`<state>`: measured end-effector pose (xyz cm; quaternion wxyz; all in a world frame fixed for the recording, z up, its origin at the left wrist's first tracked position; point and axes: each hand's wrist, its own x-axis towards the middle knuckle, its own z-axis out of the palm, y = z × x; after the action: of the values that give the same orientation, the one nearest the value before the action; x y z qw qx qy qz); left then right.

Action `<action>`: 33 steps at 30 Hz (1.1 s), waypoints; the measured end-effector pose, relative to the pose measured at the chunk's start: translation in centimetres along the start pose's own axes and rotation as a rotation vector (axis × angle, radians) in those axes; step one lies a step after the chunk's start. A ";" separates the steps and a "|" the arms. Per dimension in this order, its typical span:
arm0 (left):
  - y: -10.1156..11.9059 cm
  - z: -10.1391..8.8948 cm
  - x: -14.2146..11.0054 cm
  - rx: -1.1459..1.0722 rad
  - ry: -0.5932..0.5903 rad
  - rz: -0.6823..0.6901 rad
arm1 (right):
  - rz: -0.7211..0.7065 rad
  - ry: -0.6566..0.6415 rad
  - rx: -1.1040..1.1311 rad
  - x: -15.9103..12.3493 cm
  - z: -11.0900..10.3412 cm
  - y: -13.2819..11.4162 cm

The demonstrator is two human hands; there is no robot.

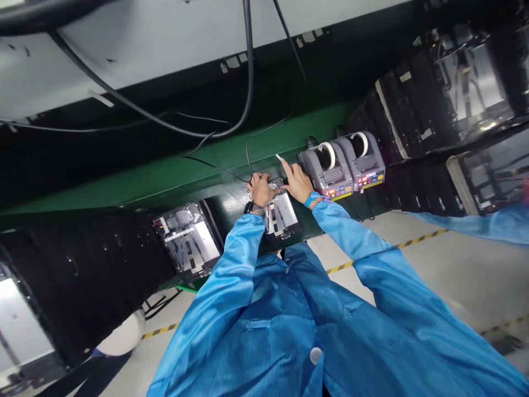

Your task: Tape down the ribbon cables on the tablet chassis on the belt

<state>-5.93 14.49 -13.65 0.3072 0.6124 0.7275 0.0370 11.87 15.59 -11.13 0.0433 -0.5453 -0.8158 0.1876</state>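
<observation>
A flat silver-and-black electronic assembly (pixel 281 215), with dark strips across its bright panel, lies on the green bench in front of me. My left hand (pixel 262 192) rests at its upper left edge, fingers bent down over it and thumb toward the middle; the fingertips are partly hidden. At the upper right corner is my right hand (pixel 298 181), its thumb close to the left thumb. The right index finger stretches out with a small white strip of tape (pixel 278 157) at its tip.
Two grey tape dispensers (pixel 333 171) with lit buttons stand right of my hands. Another similar assembly (pixel 192 240) lies to the left beside a row of black trays (pixel 82 270). More black trays (pixel 413 99) fill the right. Black cables (pixel 249 71) hang over the bench.
</observation>
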 end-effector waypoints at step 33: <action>0.7 -0.9 0.4 -0.025 -0.067 -0.068 | 0.020 -0.292 0.371 0.9 0.5 0.2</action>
<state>-5.82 15.30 -12.75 0.3401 0.5846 0.7365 0.0150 11.59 16.32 -11.78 0.0225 -0.5032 -0.7594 0.4118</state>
